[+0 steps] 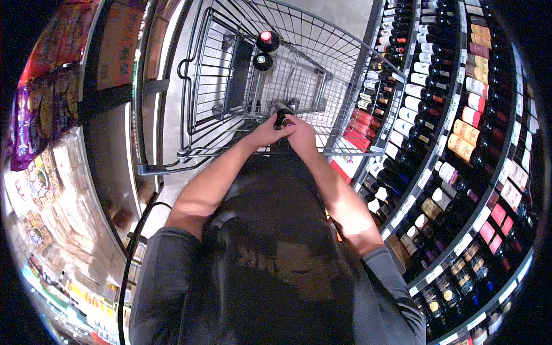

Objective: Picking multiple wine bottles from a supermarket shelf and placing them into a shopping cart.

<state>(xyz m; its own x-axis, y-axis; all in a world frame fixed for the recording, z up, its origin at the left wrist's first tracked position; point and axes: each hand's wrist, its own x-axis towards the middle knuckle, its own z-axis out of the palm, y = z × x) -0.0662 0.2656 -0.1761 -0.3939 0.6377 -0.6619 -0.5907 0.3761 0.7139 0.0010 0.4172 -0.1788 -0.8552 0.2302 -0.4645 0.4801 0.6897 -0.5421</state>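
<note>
Over the near side of a wire shopping cart (pixel 198 57), my two hands come together. My left hand (pixel 265 133) and my right hand (pixel 301 135) are both closed around a dark bottle (pixel 280 119). Only a small part of it shows between my fingers, and the rest is hidden by my hands. Further into the cart stand two dark bottles close together: one with a red and white top (pixel 266 39), the other with a dark top and a pale centre (pixel 263 61). My hands are apart from both.
Shelves of wine bottles (pixel 414 103) rise along the right, close to the cart's side. To the left, a shelf upright (pixel 109 144) stands beside purple packets (pixel 43 115) and clear bags of snacks (pixel 43 184). Grey floor (pixel 345 14) shows beyond the cart.
</note>
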